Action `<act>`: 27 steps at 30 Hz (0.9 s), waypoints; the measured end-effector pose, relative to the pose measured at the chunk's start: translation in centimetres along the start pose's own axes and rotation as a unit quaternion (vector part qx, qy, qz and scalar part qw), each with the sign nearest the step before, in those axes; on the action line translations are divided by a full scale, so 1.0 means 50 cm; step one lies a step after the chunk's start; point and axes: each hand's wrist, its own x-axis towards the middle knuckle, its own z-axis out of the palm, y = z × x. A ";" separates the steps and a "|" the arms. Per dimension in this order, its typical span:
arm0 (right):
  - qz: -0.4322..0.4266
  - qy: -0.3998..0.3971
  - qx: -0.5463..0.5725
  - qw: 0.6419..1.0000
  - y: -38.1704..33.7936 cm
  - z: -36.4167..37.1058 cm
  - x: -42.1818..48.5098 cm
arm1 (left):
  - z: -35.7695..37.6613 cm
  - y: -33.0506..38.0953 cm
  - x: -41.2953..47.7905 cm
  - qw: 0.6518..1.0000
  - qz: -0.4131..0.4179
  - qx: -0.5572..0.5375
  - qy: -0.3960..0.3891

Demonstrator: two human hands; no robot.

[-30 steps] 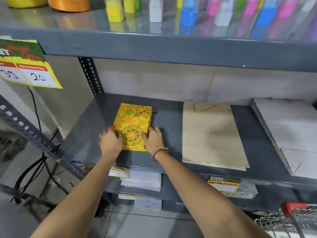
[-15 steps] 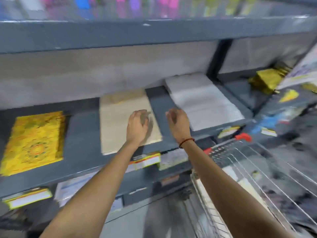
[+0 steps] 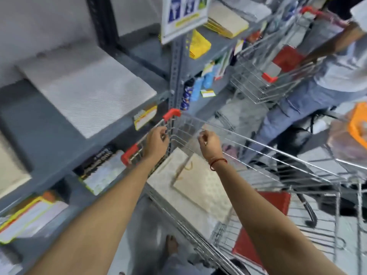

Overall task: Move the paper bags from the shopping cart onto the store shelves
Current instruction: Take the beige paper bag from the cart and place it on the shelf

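So both arms are reaching over the shopping cart [image 3: 248,147], which is sitting right against the front edge of the store shelves [image 3: 49,124], I'd guess to keep the carry short. The left hand [image 3: 156,141] is curling loosely at the cart's near rim, by the red corner cap; can't tell if it's actually gripping wire. The right hand [image 3: 208,141] is hovering with fingers bunched together, pinching nothing I can make out. The next paper bag [image 3: 200,187] is lying flat in the cart basket, directly below and between both hands, well clear of them. A red bag [image 3: 276,201] is lying beside it toward the far side.
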 end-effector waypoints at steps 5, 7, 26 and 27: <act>0.114 -0.063 -0.023 0.991 0.196 0.029 -0.011 | 0.187 -0.034 -0.008 0.980 -0.154 0.032 -0.125; 0.140 -0.095 -0.045 0.985 0.273 0.055 -0.014 | 0.252 -0.059 -0.019 0.957 -0.220 0.044 -0.187; 0.165 -0.179 -0.159 0.957 0.572 0.190 0.040 | 0.506 -0.227 -0.125 0.705 -0.649 -0.271 -0.096; 0.164 -0.195 -0.178 0.950 0.568 0.186 0.037 | 0.496 -0.232 -0.123 0.708 -0.644 -0.280 -0.073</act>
